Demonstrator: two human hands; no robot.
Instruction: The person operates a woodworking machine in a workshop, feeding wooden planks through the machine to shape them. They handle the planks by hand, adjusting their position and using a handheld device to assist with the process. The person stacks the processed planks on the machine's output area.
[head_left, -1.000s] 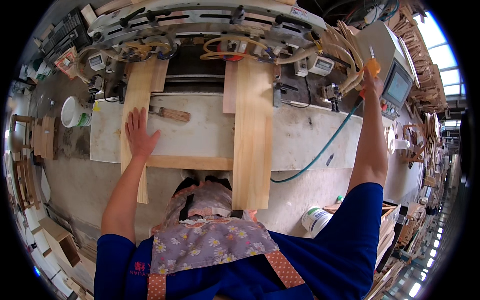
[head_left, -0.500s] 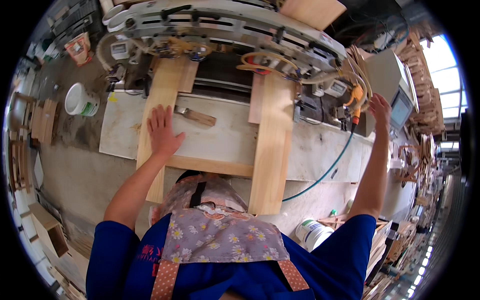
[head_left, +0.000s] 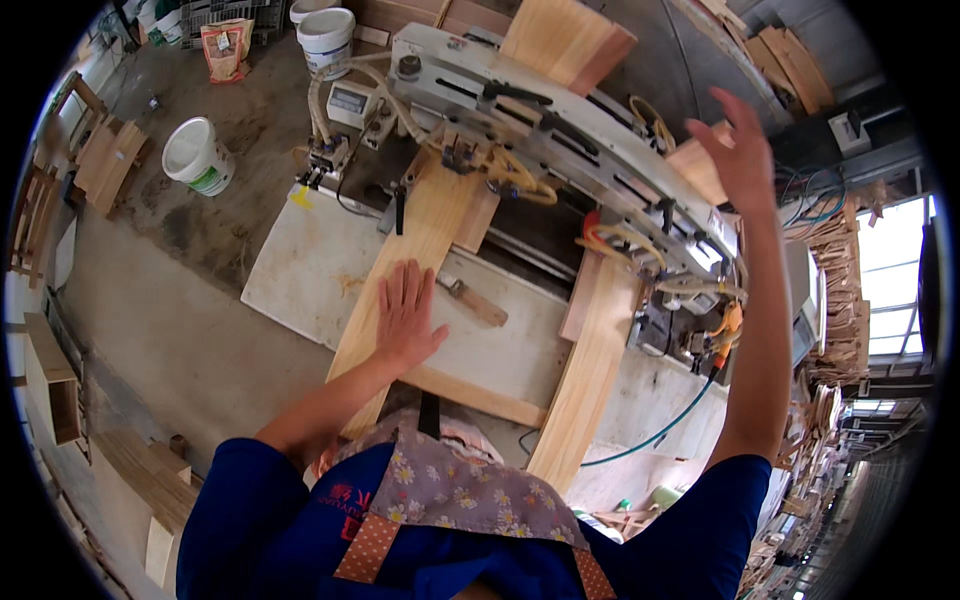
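Observation:
My left hand (head_left: 408,318) lies flat, fingers stretched, on the left wooden board (head_left: 432,212), whose far end runs under the machine's beam (head_left: 560,120). My right hand (head_left: 740,155) is raised in the air at the far right, fingers apart and holding nothing, near a wooden board (head_left: 697,168) behind the beam. A second long board (head_left: 590,362) lies to the right, also reaching under the machine. Between the two lies a flat tool with a wooden handle (head_left: 480,303) and a metal end. A narrow wooden strip (head_left: 480,394) spans between the boards close to my body.
Hoses and a teal air line (head_left: 655,437) hang at the machine's right end. A white bucket (head_left: 198,160) stands on the floor at left, another bucket (head_left: 326,42) behind. More boards (head_left: 560,40) rest beyond the beam. A grey control box (head_left: 805,300) stands at right.
My right hand has moved from beside the control box up and away, toward the beam's far side, and its fingers have spread. My left hand stays on the left board. The view has turned.

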